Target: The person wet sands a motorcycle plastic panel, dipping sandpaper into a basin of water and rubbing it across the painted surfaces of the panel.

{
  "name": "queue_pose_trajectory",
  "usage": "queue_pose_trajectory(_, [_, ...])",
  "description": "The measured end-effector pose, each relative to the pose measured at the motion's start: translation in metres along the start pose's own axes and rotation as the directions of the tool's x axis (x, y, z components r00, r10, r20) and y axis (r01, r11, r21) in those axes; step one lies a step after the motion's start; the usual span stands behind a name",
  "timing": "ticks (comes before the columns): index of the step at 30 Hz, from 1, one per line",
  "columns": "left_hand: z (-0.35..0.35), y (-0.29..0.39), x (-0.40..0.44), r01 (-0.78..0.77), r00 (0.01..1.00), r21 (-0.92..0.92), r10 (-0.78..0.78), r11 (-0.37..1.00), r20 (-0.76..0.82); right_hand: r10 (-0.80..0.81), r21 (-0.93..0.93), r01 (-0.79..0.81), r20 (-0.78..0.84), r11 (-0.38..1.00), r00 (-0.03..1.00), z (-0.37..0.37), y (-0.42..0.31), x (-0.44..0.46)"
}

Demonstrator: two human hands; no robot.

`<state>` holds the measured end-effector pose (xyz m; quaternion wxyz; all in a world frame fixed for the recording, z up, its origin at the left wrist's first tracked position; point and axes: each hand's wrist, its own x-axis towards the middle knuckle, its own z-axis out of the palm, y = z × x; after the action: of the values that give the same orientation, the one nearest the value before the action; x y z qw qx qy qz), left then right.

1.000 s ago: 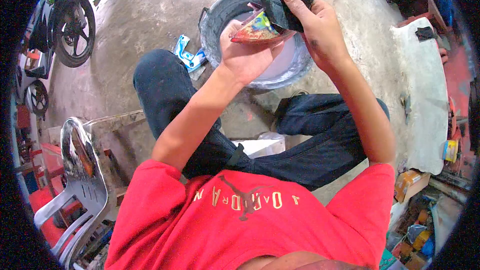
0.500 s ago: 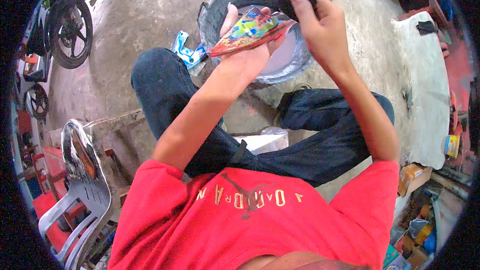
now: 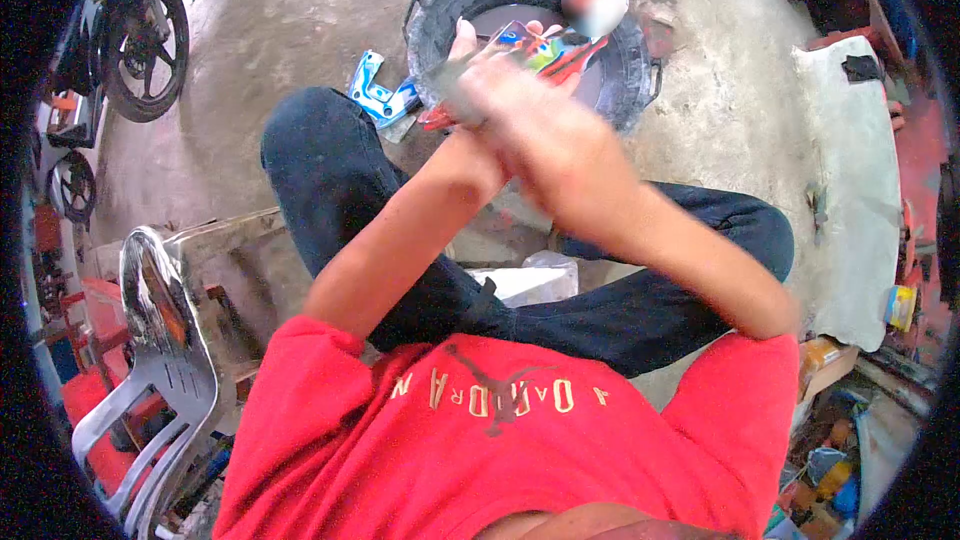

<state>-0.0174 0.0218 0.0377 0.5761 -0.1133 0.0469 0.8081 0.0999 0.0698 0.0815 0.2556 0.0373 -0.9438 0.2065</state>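
Above a dark basin (image 3: 430, 15) of cloudy water, my left hand (image 3: 480, 145) supports a red painted panel (image 3: 548, 52) with green and blue patches. My fingertips show past the panel's far edge. Across its near part lies my right hand (image 3: 540, 120), blurred by motion, pressing a dark sheet (image 3: 455, 90) against the panel. Most of the sheet and the panel's left part are hidden under the right hand.
A blue and white piece (image 3: 378, 90) lies on the floor left of the basin. A grey plastic chair (image 3: 190, 390) stands at the left, with a motorcycle wheel (image 3: 145, 55) behind it. At the right is a pale slab (image 3: 850, 200) bearing a dark scrap (image 3: 859, 68).
My right hand has come down and leftward with the dark sheet, from above the basin's right side onto the panel. The panel in my left hand turned outward to lie flatter.
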Motion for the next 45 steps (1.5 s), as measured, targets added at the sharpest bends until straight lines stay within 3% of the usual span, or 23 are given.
queue_pose_trajectory(2, [0.013, -0.008, -0.011, -0.090, 0.982, 0.099, 0.105, 0.991, -0.159, -0.075, 0.053, 0.075, 0.006, 0.996, 0.997, 0.000, -0.007, -0.001])
queue_pose_trajectory(3, [0.008, -0.006, -0.006, -0.071, 0.991, 0.045, 0.075, 0.997, -0.110, -0.085, 0.030, 0.084, 0.013, 0.996, 0.996, -0.006, 0.007, 0.001])
queue_pose_trajectory(5, [-0.002, -0.001, 0.005, -0.034, 0.999, -0.070, 0.034, 0.997, 0.002, 0.075, -0.043, -0.076, -0.017, 0.996, 0.997, 0.000, 0.045, 0.003])
queue_pose_trajectory(6, [-0.004, -0.002, 0.006, -0.068, 0.998, -0.056, 0.068, 0.996, 0.001, 0.070, -0.091, -0.078, -0.092, 0.993, 0.993, 0.007, 0.049, 0.001])
queue_pose_trajectory(7, [-0.007, -0.003, 0.007, -0.086, 0.995, 0.024, 0.087, 0.996, -0.042, 0.071, 0.003, -0.071, -0.062, 0.997, 0.996, 0.004, 0.029, 0.001])
queue_pose_trajectory(9, [0.012, -0.003, -0.010, -0.032, 0.988, 0.064, 0.042, 0.997, -0.149, -0.125, -0.025, 0.124, -0.081, 0.992, 0.989, -0.003, -0.011, 0.003])
queue_pose_trajectory(10, [0.015, -0.003, -0.012, -0.057, 0.991, 0.100, 0.068, 0.993, -0.112, -0.138, 0.013, 0.139, -0.022, 0.990, 0.990, -0.006, -0.014, 0.003])
queue_pose_trajectory(14, [0.013, -0.012, 0.003, -0.204, 0.978, 0.106, 0.208, 0.973, -0.028, 0.268, -0.002, -0.269, 0.102, 0.963, 0.958, -0.002, 0.036, 0.007])
queue_pose_trajectory(17, [0.009, -0.003, -0.008, -0.065, 0.996, 0.090, 0.070, 0.994, -0.061, -0.055, 0.008, 0.055, -0.003, 0.998, 0.998, -0.002, -0.005, -0.004])
queue_pose_trajectory(19, [0.011, -0.003, -0.008, -0.077, 0.994, 0.090, 0.084, 0.993, -0.067, -0.099, 0.009, 0.099, 0.013, 0.995, 0.995, -0.008, 0.008, -0.002])
queue_pose_trajectory(21, [0.016, -0.011, 0.001, -0.168, 0.978, 0.104, 0.179, 0.980, -0.111, 0.124, -0.032, -0.123, 0.030, 0.992, 0.992, 0.000, 0.043, 0.001])
queue_pose_trajectory(22, [0.011, -0.011, 0.004, -0.180, 0.978, 0.104, 0.190, 0.978, -0.090, 0.075, -0.069, -0.080, -0.070, 0.994, 0.995, 0.006, 0.047, 0.000])
queue_pose_trajectory(26, [0.011, -0.001, -0.010, -0.076, 0.996, 0.117, 0.082, 0.990, -0.045, -0.126, -0.020, 0.125, -0.053, 0.992, 0.991, -0.007, -0.001, 0.002])
queue_pose_trajectory(29, [0.007, -0.009, 0.007, -0.229, 0.969, 0.122, 0.238, 0.966, -0.065, 0.164, 0.000, -0.165, 0.048, 0.986, 0.985, -0.004, 0.039, 0.003])
queue_pose_trajectory(30, [-0.002, 0.001, 0.003, -0.065, 0.997, -0.014, 0.066, 0.998, 0.036, 0.193, -0.018, -0.193, 0.013, 0.981, 0.981, 0.001, 0.037, 0.000])
queue_pose_trajectory(31, [-0.010, 0.002, 0.005, -0.005, 0.992, 0.040, 0.000, 0.999, 0.127, 0.021, -0.048, -0.023, -0.040, 0.999, 0.999, 0.006, 0.031, -0.005])
queue_pose_trajectory(33, [0.015, -0.001, -0.010, -0.069, 0.995, 0.146, 0.079, 0.987, -0.064, -0.144, -0.035, 0.143, -0.043, 0.989, 0.989, -0.001, -0.002, -0.001])
queue_pose_trajectory(35, [0.002, 0.000, -0.003, -0.081, 0.996, 0.169, 0.076, 0.982, 0.037, -0.086, 0.006, 0.086, -0.007, 0.996, 0.996, -0.006, 0.022, -0.001])
queue_pose_trajectory(37, [-0.005, 0.007, 0.010, 0.036, 0.984, -0.122, -0.014, 0.992, 0.176, 0.203, 0.020, -0.203, 0.002, 0.979, 0.979, -0.003, 0.049, 0.009])
queue_pose_trajectory(38, [-0.007, 0.005, 0.011, -0.032, 0.985, -0.059, 0.042, 0.998, 0.165, 0.240, 0.022, -0.240, -0.009, 0.971, 0.971, 0.000, 0.044, 0.006])
queue_pose_trajectory(41, [0.014, -0.001, -0.008, -0.082, 0.995, 0.155, 0.091, 0.985, -0.052, -0.084, 0.090, 0.086, -0.024, 0.992, 0.996, -0.009, -0.005, 0.003])
queue_pose_trajectory(43, [0.008, -0.001, -0.005, -0.076, 0.997, 0.240, 0.078, 0.968, -0.001, -0.106, 0.029, 0.107, -0.003, 0.994, 0.994, -0.005, 0.024, 0.000])
queue_pose_trajectory(45, [-0.012, 0.005, 0.016, -0.054, 0.981, -0.042, 0.061, 0.998, 0.186, 0.261, -0.007, -0.262, 0.098, 0.965, 0.960, -0.011, 0.048, 0.012])
